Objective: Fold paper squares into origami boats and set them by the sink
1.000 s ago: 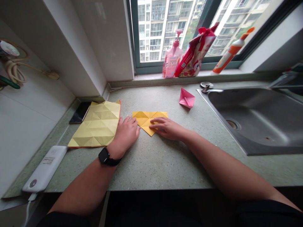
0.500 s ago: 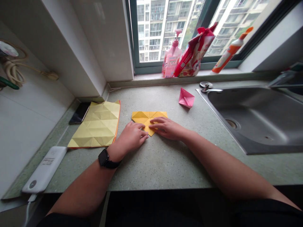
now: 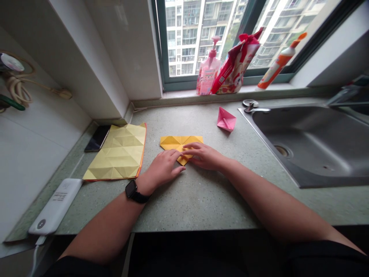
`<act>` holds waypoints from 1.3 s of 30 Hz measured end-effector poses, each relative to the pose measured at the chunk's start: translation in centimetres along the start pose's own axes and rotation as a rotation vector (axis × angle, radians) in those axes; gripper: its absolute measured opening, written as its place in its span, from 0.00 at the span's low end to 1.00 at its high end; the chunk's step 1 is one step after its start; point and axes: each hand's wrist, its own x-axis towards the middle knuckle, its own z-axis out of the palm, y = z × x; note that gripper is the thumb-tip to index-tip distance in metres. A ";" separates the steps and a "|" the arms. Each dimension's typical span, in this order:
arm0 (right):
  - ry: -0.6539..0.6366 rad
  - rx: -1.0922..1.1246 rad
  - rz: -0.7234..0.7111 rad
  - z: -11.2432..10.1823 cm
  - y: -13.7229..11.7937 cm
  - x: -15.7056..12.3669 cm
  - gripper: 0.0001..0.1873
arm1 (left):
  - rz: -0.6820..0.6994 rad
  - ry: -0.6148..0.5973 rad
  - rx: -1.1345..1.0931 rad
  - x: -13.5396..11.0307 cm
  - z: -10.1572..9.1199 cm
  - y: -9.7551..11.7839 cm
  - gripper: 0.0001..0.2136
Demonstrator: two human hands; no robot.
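Left grip (image 3: 164, 167), right grip (image 3: 203, 156) touch yellow origami (image 3: 173, 142); pump-bottle label (image 3: 206, 75) unreadable.

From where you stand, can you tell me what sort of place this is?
It is probably a home kitchen in a high-rise flat: a stainless steel sink is set into a speckled stone countertop, a pink pump bottle stands on the windowsill, and an apartment block rises outside.

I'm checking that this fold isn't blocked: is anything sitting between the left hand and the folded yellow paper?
Nothing visible stands in the way. The left hand touches the folded yellow paper with its fingertips near the paper's lower point, next to the right hand, which rests on the paper.
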 end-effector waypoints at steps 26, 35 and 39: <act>0.067 -0.112 0.095 -0.8 0.7 0.3 0.11 | 0.055 0.079 0.027 0.4 0.4 0.1 0.08; 0.129 -0.129 0.068 -0.5 1.4 0.3 0.10 | -0.029 0.219 0.035 0.5 0.1 -1.0 0.08; 0.220 -0.177 0.065 -0.7 1.7 0.3 0.10 | -0.046 0.250 0.043 0.5 0.4 -1.1 0.05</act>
